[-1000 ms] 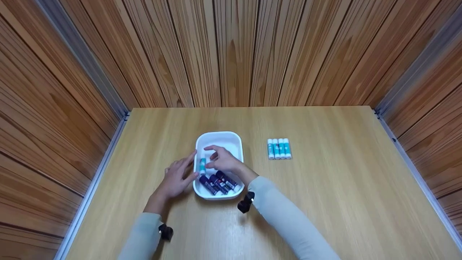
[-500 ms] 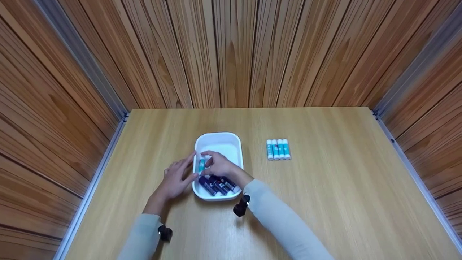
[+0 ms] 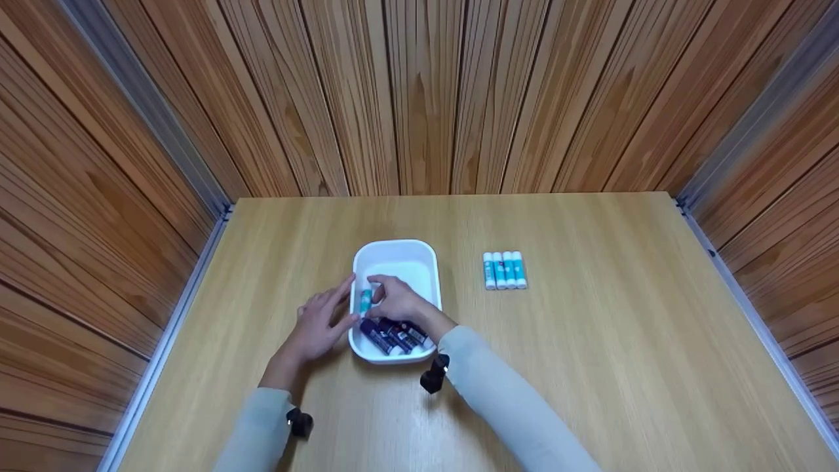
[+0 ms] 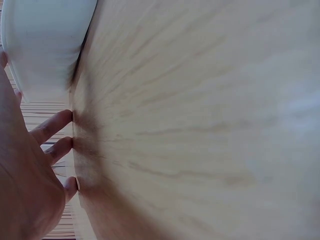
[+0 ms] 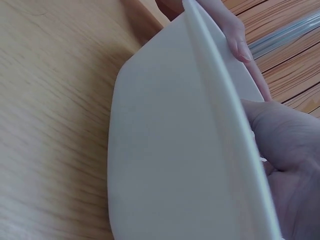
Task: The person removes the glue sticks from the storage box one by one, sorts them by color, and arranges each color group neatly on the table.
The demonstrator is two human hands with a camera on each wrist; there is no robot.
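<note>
Turquoise-and-white tube [image 3: 366,301] lying inside the white tray [image 3: 396,243], along its left wall, long axis running near to far, roughly parallel with that wall. Going rightward: left hand [image 3: 319,326] placed outside the tray, fingers spread, index finger and thumb set at the left rim, the other fingertips seen down by the tabletop [image 3: 590,328] in the left wrist view; nothing gripped by it. Just across the rim the tube is found, so it is bracketed between the left hand and the right hand [image 3: 401,303], which is reached in over the tray from the right. Nearer of the two judged to be the right: its index finger is curved over toward the tube's far end, its thumb brought to the near end, so the tube lies lengthwise between the tips. Whether it is actually pinched cannot be told; the fingertips are hidden by the tray wall in the right wrist view. Near side of the right hand, three dark tubes [image 3: 396,336] noted in the tray, slanted, partly covered by the hand. Farther right, well apart, four small tubes [image 3: 508,270] laid side by side, axes also near to far.
</note>
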